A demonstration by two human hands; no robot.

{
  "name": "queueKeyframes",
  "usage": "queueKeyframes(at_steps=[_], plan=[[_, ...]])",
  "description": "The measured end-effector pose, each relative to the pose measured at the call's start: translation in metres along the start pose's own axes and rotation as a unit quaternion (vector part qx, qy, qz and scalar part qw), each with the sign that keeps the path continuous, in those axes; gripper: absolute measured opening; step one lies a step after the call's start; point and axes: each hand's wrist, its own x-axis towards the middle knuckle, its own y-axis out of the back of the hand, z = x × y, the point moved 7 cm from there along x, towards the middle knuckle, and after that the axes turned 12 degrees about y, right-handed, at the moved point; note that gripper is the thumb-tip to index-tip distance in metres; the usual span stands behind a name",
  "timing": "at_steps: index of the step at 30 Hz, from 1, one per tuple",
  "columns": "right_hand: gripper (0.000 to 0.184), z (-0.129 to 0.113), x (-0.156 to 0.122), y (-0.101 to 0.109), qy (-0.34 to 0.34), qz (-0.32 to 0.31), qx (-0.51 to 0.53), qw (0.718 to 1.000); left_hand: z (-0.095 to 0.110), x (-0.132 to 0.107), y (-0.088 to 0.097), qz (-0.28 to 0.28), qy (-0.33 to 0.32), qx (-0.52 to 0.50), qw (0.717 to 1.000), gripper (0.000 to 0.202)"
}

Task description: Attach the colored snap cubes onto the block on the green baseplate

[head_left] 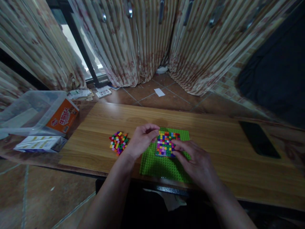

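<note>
A green studded baseplate (152, 167) lies on the wooden table in front of me. On it sits a square mosaic of small multicoloured bricks (164, 146). My left hand (143, 140) is over the mosaic's upper left corner, thumb and forefinger pinched together; whatever is between the fingertips is too small to make out. At the mosaic's right edge is my right hand (194, 157), its thumb and forefinger apart and close to or touching the bricks. Left of the baseplate, beside my left wrist, a loose pile of small coloured bricks (118, 142) rests on the table.
A dark phone-like slab (259, 140) lies on the table's (221, 136) right side. To the left are a clear plastic bin (30, 98) with an orange label and a white box (40, 143). Striped curtains (152, 41) hang behind; a white paper (159, 92) is on the tiled floor.
</note>
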Motion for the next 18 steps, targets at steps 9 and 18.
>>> queueKeyframes(at_steps=[9,18], plan=[[0.024,0.0,0.0,-0.001,-0.005,0.003,0.005,1.0,-0.002,0.001,0.0,-0.001,0.002,0.004,1.0,0.014],[0.018,0.004,-0.002,0.01,-0.03,0.066,0.02,0.997,-0.001,0.002,0.0,0.003,0.001,0.002,1.0,0.013]])
